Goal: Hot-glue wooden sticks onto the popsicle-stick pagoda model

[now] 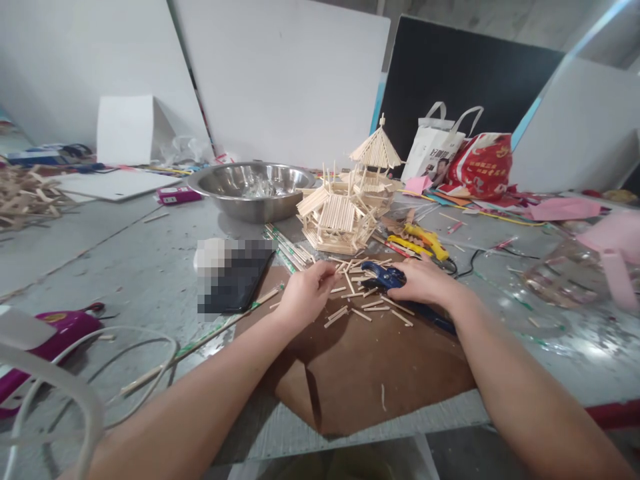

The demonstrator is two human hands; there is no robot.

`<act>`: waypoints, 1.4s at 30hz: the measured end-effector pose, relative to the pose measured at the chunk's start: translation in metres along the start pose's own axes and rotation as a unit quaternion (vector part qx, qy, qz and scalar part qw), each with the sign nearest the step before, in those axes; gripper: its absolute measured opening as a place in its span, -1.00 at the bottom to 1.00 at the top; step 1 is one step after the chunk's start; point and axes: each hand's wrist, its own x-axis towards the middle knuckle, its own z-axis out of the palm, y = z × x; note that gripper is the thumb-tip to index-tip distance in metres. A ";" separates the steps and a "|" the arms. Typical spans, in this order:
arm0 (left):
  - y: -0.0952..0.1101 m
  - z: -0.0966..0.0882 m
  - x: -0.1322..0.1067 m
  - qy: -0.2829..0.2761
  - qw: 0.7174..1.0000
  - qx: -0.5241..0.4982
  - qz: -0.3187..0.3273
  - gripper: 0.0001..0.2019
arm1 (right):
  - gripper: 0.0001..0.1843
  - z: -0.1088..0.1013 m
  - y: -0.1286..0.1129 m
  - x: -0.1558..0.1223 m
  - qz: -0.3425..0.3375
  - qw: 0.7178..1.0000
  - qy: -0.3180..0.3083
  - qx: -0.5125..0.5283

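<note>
White panels [280,73] are standing behind a grey surface [125,267], where a brown sheet [360,373] is lying under a scatter of short wooden sticks [353,285]. Right hand [417,280] is closing its fingers around a blue hand cutter [383,275], whose head is sitting over the right part of the scatter. Left hand [310,293] is resting at the scatter's left edge, fingers curled in and nearly together; cannot tell whether it is pinching a stick. Beyond the sticks, a stick-built pavilion model [337,215] is standing upright, a steel basin [255,212] sitting to its left. Yellow-handled tools [425,241] are lying just beyond the right hand.
</note>
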 end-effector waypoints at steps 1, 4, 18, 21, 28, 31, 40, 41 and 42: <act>0.000 0.000 0.000 0.004 1.000 0.002 -0.001 -0.83 | -0.63 -0.003 -0.002 -0.001 0.011 1.000 0.013 0.009; -0.001 0.000 -0.001 0.017 1.000 0.008 -0.001 -0.83 | -0.52 -0.009 -0.009 -0.003 0.040 0.995 0.071 0.059; 0.006 0.010 -0.002 0.022 0.966 -0.252 -0.048 -0.70 | -0.60 -0.003 -0.063 -0.013 -0.026 0.748 0.171 0.641; 0.013 0.017 -0.006 -0.039 0.935 -0.347 -0.065 -0.71 | -0.57 -0.002 -0.074 -0.008 0.000 0.621 0.123 0.774; 0.019 0.022 -0.008 -0.010 0.935 -0.320 -0.153 -0.75 | -0.58 0.003 -0.075 -0.006 -0.031 0.500 0.033 0.865; 0.018 0.021 -0.008 0.031 0.954 -0.261 -0.141 -0.74 | -0.53 0.002 -0.075 -0.011 -0.078 0.507 -0.012 0.858; 0.013 0.017 -0.007 0.066 0.985 -0.156 -0.034 -0.75 | -0.59 0.003 -0.075 -0.013 -0.046 0.579 0.104 0.807; 0.011 0.015 -0.007 0.072 0.986 -0.149 -0.021 -0.75 | -0.59 0.002 -0.072 -0.012 -0.033 0.628 0.144 0.764; 0.009 0.013 -0.006 0.074 0.986 -0.149 -0.011 -0.75 | -0.59 0.001 -0.067 -0.012 -0.018 0.684 0.186 0.705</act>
